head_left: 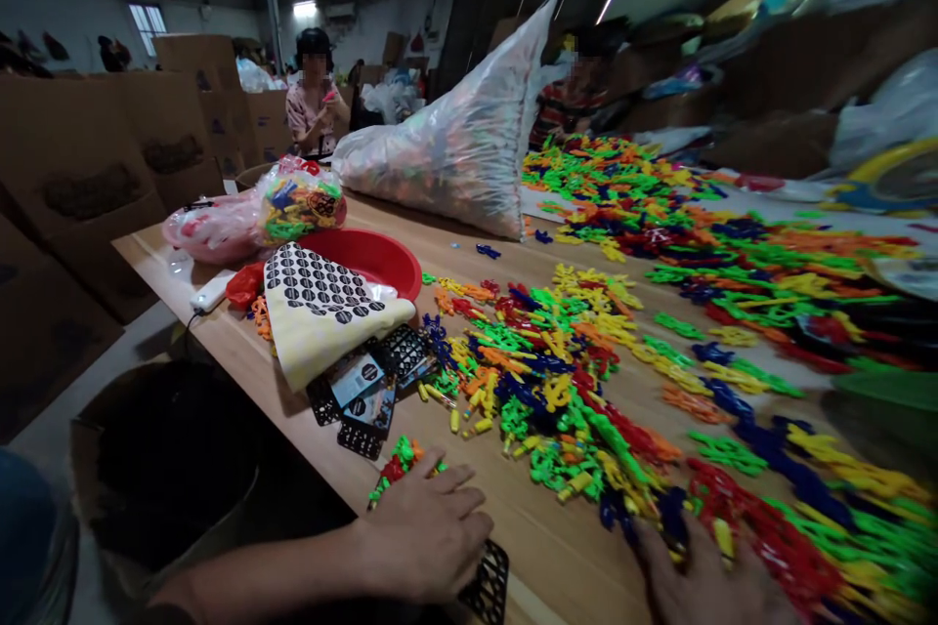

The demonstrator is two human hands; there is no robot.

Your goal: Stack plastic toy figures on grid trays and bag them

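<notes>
My left hand rests low over the table's near edge, palm down, with its fingers stretched out and a little apart. Just beyond it lies a small heap of green, red and orange plastic pieces. A black card with cut-out holes shows partly from under that hand. At the lower right, my right hand reaches into the near end of a long pile of coloured plastic pieces, fingers spread. A yellow piece shows by those fingers; whether they touch it I cannot tell.
Printed cards and a patterned sheet lie by a red basin. A large filled sack stands farther back, beside another heap. Cardboard boxes line the left. Two people sit across the table.
</notes>
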